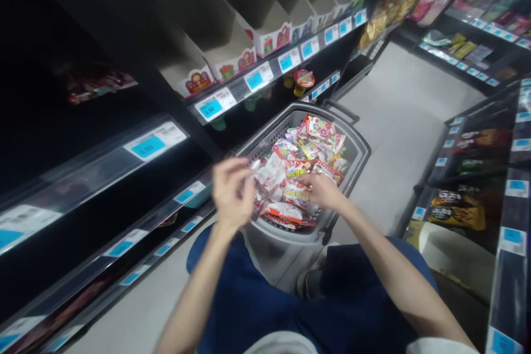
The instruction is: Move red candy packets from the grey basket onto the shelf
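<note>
A grey shopping basket [360,150] stands on the shop floor in front of my knees, heaped with red and white snack packets [307,160]. My left hand [232,191] is raised at the basket's left rim, fingers curled in a pinch on the corner of a clear-wrapped packet [265,174]. My right hand [323,191] reaches into the heap, fingers closed on a red and white packet [296,194]. Motion smears both hands a little.
Dark shelves with blue price tags [148,146] run along the left, with open cardboard display boxes [269,38] on the upper shelf. More stocked shelves [464,210] line the right. A pale aisle floor [398,116] stretches beyond the basket. My legs in blue trousers [257,298] are folded below.
</note>
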Demonstrator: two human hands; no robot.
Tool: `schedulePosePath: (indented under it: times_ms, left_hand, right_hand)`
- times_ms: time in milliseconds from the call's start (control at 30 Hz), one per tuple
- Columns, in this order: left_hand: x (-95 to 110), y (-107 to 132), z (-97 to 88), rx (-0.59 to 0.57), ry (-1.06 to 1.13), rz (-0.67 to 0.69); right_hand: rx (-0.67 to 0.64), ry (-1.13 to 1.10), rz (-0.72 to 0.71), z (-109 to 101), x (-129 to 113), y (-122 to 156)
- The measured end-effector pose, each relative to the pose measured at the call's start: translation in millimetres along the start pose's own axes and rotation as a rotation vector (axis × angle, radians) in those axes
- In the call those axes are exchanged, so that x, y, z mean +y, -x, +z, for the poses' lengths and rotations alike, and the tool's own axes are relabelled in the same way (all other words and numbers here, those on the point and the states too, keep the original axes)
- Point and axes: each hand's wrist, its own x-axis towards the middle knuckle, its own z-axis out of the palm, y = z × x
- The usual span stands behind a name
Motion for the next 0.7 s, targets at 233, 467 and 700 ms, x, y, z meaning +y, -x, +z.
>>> schedulePosePath:
  times_ms: [233, 467, 700]
  left_hand:
    - [15.3, 69.9, 49.8, -0.260, 0.092, 0.029]
    - [-0.4, 65.1, 45.3, -0.276, 0.149, 0.014]
    - [9.1, 79.6, 47.2, -0.394, 0.081, -0.084]
  right_hand:
    - [0.446, -0.858, 0.049, -11.4, -5.4, -7.2]
    - [0.429, -1.135, 0.303, 5.2, -18.7, -17.4]
    - [0.138, -1.183, 0.370, 30.0, -42.9, -19.0]
